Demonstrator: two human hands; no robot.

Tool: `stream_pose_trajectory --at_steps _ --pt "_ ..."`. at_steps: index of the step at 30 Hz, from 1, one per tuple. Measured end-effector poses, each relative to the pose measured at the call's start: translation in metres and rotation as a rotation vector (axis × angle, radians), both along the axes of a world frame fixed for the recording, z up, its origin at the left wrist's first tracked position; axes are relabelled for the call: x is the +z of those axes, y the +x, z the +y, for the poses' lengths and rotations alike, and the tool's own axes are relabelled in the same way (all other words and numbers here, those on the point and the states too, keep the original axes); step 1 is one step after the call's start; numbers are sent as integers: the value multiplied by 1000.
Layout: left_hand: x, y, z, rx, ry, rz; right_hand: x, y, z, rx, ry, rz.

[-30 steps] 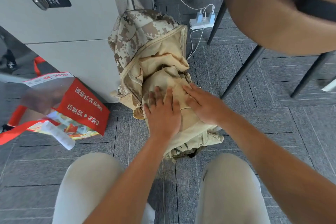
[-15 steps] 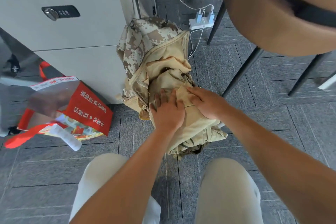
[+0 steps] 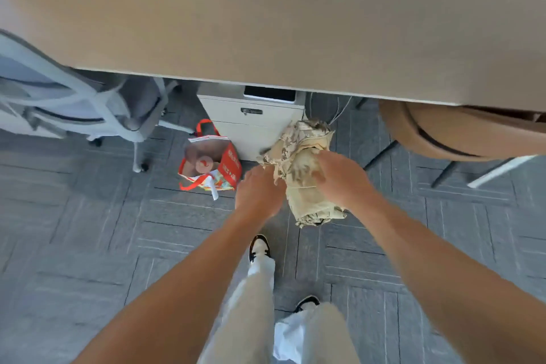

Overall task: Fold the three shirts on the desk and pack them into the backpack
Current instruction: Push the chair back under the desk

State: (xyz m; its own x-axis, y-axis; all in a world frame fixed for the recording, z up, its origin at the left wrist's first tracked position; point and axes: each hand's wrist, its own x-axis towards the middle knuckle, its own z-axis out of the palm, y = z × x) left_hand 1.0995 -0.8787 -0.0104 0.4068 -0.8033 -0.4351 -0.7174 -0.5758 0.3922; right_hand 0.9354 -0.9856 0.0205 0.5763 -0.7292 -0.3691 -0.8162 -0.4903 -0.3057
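Observation:
The camouflage backpack (image 3: 307, 201) stands on the floor against a white drawer cabinet (image 3: 254, 124), under the desk edge. Its tan lining and camouflage cloth are bunched at the top. No shirt shows separately. My right hand (image 3: 339, 177) lies over the upper right of the backpack with loosely bent fingers on the cloth. My left hand (image 3: 260, 192) is at the pack's left edge, fingertips meeting the bunched fabric there; the blur hides whether they pinch it.
The tan desk (image 3: 266, 23) fills the top of the view. A red shopping bag (image 3: 230, 165) stands left of the cabinet, a grey office chair (image 3: 88, 109) further left, a brown chair (image 3: 461, 133) at right. My legs and shoes (image 3: 260, 248) are below.
The view has risen and pulled back, so the desk top now shows. Both hands, pressing flat on the pack's tan contents before, now sit at its left edge and upper right; camouflage cloth covers the top.

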Motion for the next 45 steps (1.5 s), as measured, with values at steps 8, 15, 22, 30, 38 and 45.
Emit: stream_pose_trajectory --at_steps 8,15,22,30,38,45 --pt "210 147 168 181 20 -203 187 188 117 366 -98 -23" --pt "282 306 400 413 118 -337 245 386 285 662 -126 -47" --pt "320 457 616 660 179 -379 271 586 483 908 -115 -89" --pt "330 626 727 894 107 -356 281 802 609 1112 -142 -179" --pt "336 784 800 1129 83 -340 281 1009 682 1284 -138 -235" --pt "331 927 909 1269 35 -373 274 1172 798 1408 -143 -219"
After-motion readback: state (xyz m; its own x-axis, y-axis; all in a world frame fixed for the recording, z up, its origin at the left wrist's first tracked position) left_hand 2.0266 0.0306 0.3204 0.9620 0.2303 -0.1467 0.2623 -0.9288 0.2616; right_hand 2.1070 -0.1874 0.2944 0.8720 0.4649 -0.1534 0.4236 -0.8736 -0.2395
